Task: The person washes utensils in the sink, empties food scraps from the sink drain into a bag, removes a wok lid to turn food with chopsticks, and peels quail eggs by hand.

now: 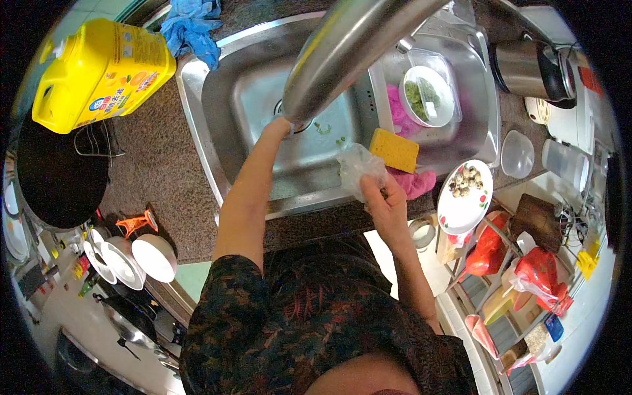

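My right hand [385,201] pinches a crumpled clear plastic bag [355,164] over the front rim of the steel sink [303,205]. Just beyond it, a yellow sponge [395,150] rests on the divider between the two basins. My left hand [282,126] reaches into the left basin beside the drain. Its fingers are hidden by the large metal faucet [349,56], so their pose does not show. Small green scraps [322,128] lie on the basin floor near it.
The right basin holds a white bowl [446,118] with green pieces and something pink [398,108]. Speckled eggs sit on a white plate [454,214] at the right. A yellow jug [108,76] and blue gloves [191,29] are at left; white bowls [154,257] stand lower left.
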The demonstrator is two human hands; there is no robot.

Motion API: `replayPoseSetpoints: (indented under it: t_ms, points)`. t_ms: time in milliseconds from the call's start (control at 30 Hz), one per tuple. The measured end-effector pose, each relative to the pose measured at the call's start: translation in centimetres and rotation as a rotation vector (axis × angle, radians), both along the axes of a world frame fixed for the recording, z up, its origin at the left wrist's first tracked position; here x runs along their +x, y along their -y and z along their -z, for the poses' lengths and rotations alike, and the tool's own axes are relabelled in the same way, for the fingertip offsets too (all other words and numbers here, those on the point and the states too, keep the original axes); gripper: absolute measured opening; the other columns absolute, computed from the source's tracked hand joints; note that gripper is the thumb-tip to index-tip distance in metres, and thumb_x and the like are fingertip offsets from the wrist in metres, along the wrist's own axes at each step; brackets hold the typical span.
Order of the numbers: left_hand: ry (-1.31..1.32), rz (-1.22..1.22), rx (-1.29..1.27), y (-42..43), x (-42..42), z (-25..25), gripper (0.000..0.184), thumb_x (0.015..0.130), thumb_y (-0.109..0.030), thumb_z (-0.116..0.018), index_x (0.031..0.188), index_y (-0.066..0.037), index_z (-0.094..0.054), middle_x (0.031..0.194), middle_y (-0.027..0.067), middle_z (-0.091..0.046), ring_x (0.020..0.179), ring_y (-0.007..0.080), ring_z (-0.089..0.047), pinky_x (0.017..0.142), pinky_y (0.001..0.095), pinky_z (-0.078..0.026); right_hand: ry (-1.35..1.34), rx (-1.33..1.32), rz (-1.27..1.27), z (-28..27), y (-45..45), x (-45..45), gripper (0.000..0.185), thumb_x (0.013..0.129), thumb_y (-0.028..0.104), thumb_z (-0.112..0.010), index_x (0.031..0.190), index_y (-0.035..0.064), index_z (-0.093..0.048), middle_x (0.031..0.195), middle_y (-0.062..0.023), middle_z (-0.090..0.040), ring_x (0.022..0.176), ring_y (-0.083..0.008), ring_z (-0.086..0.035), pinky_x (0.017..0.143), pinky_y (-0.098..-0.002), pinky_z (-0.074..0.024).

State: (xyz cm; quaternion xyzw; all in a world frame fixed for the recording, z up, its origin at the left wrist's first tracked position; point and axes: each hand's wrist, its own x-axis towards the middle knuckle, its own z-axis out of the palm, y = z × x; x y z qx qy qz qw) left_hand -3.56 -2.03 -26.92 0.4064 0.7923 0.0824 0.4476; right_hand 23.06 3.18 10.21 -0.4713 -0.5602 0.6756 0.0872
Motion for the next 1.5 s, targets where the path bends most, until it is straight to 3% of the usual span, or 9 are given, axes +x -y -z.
replayPoseSetpoints:
  t_ms: [300, 467, 633, 967, 1067, 1167, 1267, 1433, 1500]
  points:
    - [-0.113, -0.417, 0.463, -0.2, 4.6, -8.2, 0.036, 0.078, -0.025, -0.068, 0.103, -0.001, -0.060, 0.101, 0.0216, -0.063, 0.095, 0.0360, -0.061, 0.084, 0.0412, -0.048, -0.036, -0.016, -0.015, -0.4, 0.2, 0.1, 0.026, 0.094, 0.018, -0.055, 0.113, 0.0018, -0.061, 0.096, -0.0021, -0.065, 0.087, -0.0101, -0.056, 0.079, -0.0262, -0.0453]
    - [-0.114, 0.032, 0.310, -1.4, 8.0, -10.0, 0.024, 0.079, -0.016, -0.067, 0.098, -0.002, -0.061, 0.103, 0.0217, -0.062, 0.098, 0.0381, -0.057, 0.083, 0.0452, -0.046, -0.116, 0.039, -0.025, 0.7, 0.3, 0.7, 0.023, 0.092, 0.019, -0.057, 0.107, 0.0020, -0.061, 0.091, -0.0023, -0.064, 0.082, -0.0091, -0.055, 0.074, -0.0259, -0.0456]
    - [-0.192, 0.193, 0.371, -1.4, 8.8, -10.1, 0.024, 0.079, -0.014, -0.066, 0.097, -0.001, -0.059, 0.098, 0.0195, -0.055, 0.095, 0.0383, -0.054, 0.084, 0.0441, -0.045, -0.154, 0.031, -0.100, 0.7, 0.2, 1.1, 0.022, 0.091, 0.020, -0.058, 0.103, 0.0013, -0.060, 0.082, -0.0053, -0.062, 0.076, -0.0100, -0.054, 0.068, -0.0280, -0.0455]
    - [-0.266, 0.204, 0.389, 1.1, 8.3, -8.6, 0.018, 0.081, -0.015, -0.061, 0.089, 0.001, -0.060, 0.087, 0.0227, -0.059, 0.083, 0.0416, -0.058, 0.074, 0.0458, -0.048, -0.238, 0.066, -0.170, 1.0, 1.7, 2.0, 0.023, 0.092, 0.017, -0.057, 0.108, 0.0017, -0.061, 0.094, 0.0001, -0.062, 0.085, -0.0065, -0.053, 0.076, -0.0247, -0.0447]
    - [-0.150, -0.037, 0.274, 1.6, 6.1, -10.5, 0.019, 0.083, -0.017, -0.059, 0.077, 0.001, -0.062, 0.069, 0.0183, -0.060, 0.065, 0.0335, -0.060, 0.062, 0.0417, -0.048, -0.226, 0.021, -0.138, 0.0, 2.9, 2.2, 0.025, 0.092, 0.021, -0.058, 0.107, 0.0008, -0.061, 0.086, -0.0046, -0.063, 0.079, -0.0082, -0.054, 0.070, -0.0277, -0.0463]
    - [0.485, -0.625, 0.304, 3.4, 4.7, -15.2, 0.024, 0.087, -0.021, -0.060, 0.071, -0.002, -0.062, 0.063, 0.0047, -0.058, 0.058, 0.0111, -0.052, 0.054, 0.0267, -0.043, -0.362, -0.004, -0.030, -1.5, 4.9, 2.9, 0.027, 0.093, 0.016, -0.056, 0.116, 0.0017, -0.059, 0.100, -0.0010, -0.062, 0.090, -0.0071, -0.054, 0.080, -0.0239, -0.0455]
    - [0.882, -0.966, 0.404, 6.2, 5.1, -20.8, 0.018, 0.088, -0.020, -0.062, 0.080, -0.004, -0.057, 0.070, 0.0013, -0.054, 0.064, 0.0117, -0.051, 0.061, 0.0243, -0.043, -0.379, -0.020, 0.017, -2.8, 7.2, 3.6, 0.027, 0.094, 0.015, -0.055, 0.117, 0.0024, -0.059, 0.103, -0.0005, -0.062, 0.093, -0.0068, -0.053, 0.082, -0.0238, -0.0451]
    - [1.025, -0.806, 0.312, 12.1, 11.0, -32.7, 0.016, 0.092, -0.018, -0.058, 0.083, -0.006, -0.053, 0.074, 0.0003, -0.051, 0.066, 0.0104, -0.048, 0.060, 0.0239, -0.040, -0.373, -0.094, 0.008, -6.1, 10.2, 6.6, 0.025, 0.095, 0.011, -0.054, 0.118, 0.0036, -0.059, 0.104, 0.0006, -0.062, 0.092, -0.0063, -0.054, 0.082, -0.0231, -0.0454]
    - [1.110, -0.834, 0.307, 13.2, 15.4, -33.2, 0.016, 0.094, -0.019, -0.057, 0.085, -0.006, -0.053, 0.074, 0.0000, -0.051, 0.067, 0.0099, -0.049, 0.059, 0.0232, -0.042, -0.401, -0.079, 0.066, -6.9, 11.5, 8.5, 0.021, 0.095, 0.012, -0.054, 0.113, 0.0034, -0.060, 0.099, 0.0012, -0.063, 0.089, -0.0058, -0.054, 0.082, -0.0239, -0.0454]
